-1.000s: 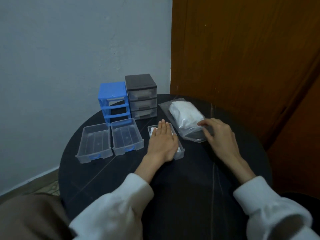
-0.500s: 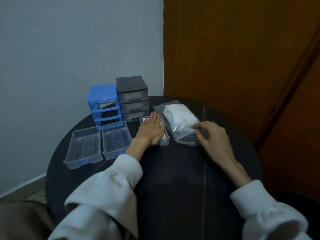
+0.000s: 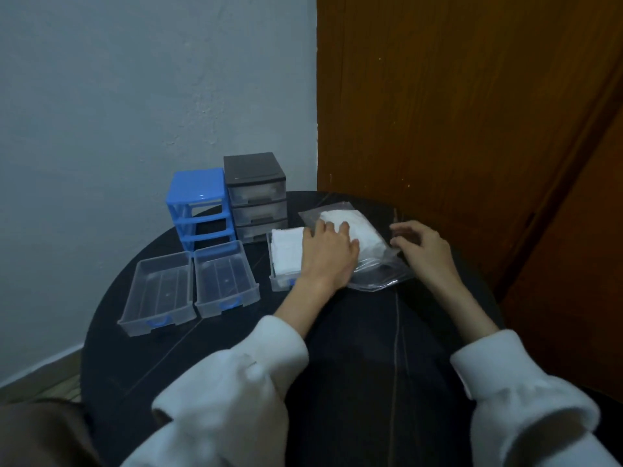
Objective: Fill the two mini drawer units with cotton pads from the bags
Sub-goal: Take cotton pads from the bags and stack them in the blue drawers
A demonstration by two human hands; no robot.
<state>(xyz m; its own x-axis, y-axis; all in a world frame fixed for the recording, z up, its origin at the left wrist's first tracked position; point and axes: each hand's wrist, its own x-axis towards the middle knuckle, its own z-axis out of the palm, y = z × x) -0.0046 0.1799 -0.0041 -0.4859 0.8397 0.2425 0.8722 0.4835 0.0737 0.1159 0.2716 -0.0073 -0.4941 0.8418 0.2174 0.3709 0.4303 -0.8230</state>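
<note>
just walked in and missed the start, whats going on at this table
A person is loading cotton pads into small plastic drawers. The left hand rests on the clear bag of pads, and the right hand hovers at the bag's open end. One drawer beside the bag already holds white pads. Two empty drawers lie in front of the blue unit, whose slots are all vacant. The dark unit has its three drawers in.
</note>
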